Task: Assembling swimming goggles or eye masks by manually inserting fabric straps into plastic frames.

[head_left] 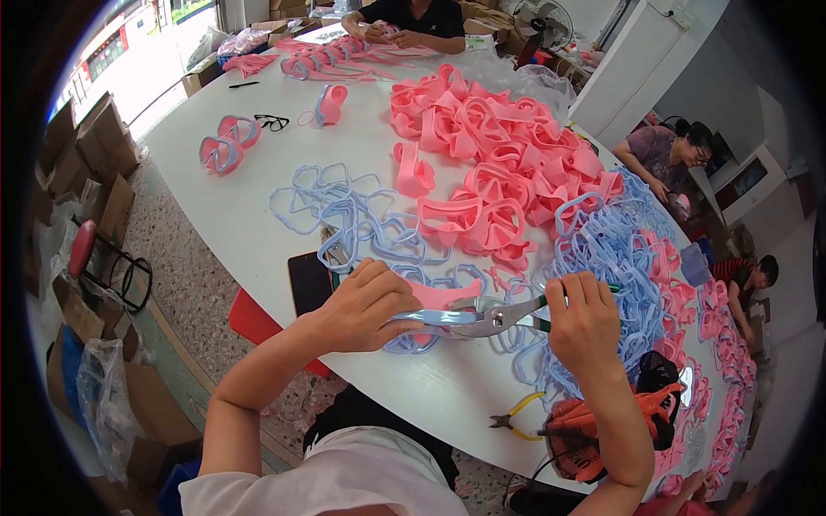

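Observation:
Above the near edge of the table, my left hand (372,305) is closed on a soft pink goggle piece (447,295) with a light-blue frame (437,317) along it. The fingers of my right hand (585,325) wrap around the dark green handles of metal pliers (495,318). Their jaws point left and meet the end of the blue frame; how far they bite cannot be made out. Beyond my hands lie loose blue frames (353,211) and a big heap of pink goggle pieces (482,129). A dense pile of blue frames (607,258) spreads beside my right hand.
A dark phone (310,282) lies by my left wrist. Yellow-handled cutters (519,416) and an orange bag (581,430) sit near my right forearm. Framed goggles (231,144) and eyeglasses (273,123) are at far left. Other people work around the table, one across it (413,26).

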Tool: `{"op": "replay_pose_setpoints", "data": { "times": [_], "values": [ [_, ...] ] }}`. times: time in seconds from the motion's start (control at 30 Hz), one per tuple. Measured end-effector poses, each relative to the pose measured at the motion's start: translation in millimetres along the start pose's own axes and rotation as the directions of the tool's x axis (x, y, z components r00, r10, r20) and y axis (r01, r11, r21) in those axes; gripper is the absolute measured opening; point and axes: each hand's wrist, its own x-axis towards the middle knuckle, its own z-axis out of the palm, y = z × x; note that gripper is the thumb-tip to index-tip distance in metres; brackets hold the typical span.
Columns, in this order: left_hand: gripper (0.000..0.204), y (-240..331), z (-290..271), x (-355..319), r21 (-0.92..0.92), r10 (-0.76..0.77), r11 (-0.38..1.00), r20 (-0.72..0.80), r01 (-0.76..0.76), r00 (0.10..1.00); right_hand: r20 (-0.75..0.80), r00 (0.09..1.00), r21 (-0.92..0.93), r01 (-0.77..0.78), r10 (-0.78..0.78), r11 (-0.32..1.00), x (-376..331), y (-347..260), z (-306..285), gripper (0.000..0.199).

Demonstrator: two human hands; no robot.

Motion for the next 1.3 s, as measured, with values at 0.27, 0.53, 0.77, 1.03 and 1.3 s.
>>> {"op": "replay_pose_setpoints", "data": {
  "times": [0.27, 0.53, 0.77, 1.03, 1.3],
  "values": [
    [0.031, -5.8, -3.9, -8.3, -0.105, -0.167, 0.981, -0.049, 0.161, 0.985, -0.229, 0.973, -0.093, -0.064, 0.042, 0.994, -0.9, 6.8, -5.7, 0.023],
    [0.029, -2.6, -4.6, -8.3, -0.154, -0.228, 0.963, -0.020, 0.222, 0.974, -0.187, 0.981, -0.115, -0.074, 0.052, 0.991, -3.9, 10.7, -4.7, 0.011],
    [0.028, 21.8, -2.4, 24.4, 0.201, -0.232, 0.960, 0.170, 0.197, 0.958, -0.150, 0.988, -0.110, -0.035, 0.018, 0.993, 8.4, 6.9, -5.0, 0.006],
    [0.022, -2.2, 9.7, 7.7, -0.098, -0.492, 0.868, -0.038, 0.487, 0.870, -0.095, 0.968, 0.195, -0.211, 0.233, 0.958, -3.2, 2.8, 4.3, 0.029],
    [0.019, 8.2, 16.0, 5.6, -0.269, -0.690, 0.716, -0.134, 0.644, 0.711, 0.268, 0.901, 0.574, -0.434, 0.341, 0.695, -33.1, -28.2, 22.2, 0.044]
  ]
}}
